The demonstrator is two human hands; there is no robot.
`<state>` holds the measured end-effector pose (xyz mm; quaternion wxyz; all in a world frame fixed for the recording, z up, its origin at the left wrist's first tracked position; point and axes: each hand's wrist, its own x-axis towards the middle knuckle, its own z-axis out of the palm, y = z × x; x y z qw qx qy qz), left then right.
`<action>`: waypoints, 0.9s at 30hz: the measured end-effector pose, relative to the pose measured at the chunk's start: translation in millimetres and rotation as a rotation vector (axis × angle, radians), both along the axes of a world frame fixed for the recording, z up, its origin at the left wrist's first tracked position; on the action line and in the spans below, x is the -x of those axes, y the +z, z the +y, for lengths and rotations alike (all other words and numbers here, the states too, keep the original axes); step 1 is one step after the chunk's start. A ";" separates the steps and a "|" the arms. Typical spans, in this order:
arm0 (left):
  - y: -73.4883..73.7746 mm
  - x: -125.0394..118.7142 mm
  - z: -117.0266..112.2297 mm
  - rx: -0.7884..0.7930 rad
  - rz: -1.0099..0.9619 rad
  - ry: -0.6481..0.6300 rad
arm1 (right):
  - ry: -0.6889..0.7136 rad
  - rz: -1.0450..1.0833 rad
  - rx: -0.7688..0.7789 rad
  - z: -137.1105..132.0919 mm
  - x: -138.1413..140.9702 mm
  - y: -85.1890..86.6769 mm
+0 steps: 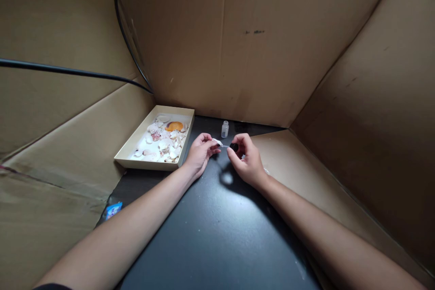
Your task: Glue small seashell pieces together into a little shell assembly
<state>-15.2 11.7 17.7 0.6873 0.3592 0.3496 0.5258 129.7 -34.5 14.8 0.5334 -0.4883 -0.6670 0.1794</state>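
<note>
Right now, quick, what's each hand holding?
Left hand: closed, pinching a small white piece.
Right hand: closed, holding a black cap with a thin stem.

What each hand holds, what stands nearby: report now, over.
Left hand: pinching small white shell-like piece. Right hand: gripping black applicator cap, stem pointed at piece, contact unclear. Uncapped clear bottle: upright just beyond hands.

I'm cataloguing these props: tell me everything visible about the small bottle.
The small bottle is translucent and pale, glass or plastic, with a narrow neck, shoulders and straight body; no cap sits on it. It stands upright on the dark table, beyond the left hand and right hand, touching neither. Its contents are unclear.
</note>
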 end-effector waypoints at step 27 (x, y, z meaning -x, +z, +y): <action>0.7 -0.5 2.5 0.040 -0.097 0.040 | 0.004 -0.112 -0.071 -3.6 3.2 2.4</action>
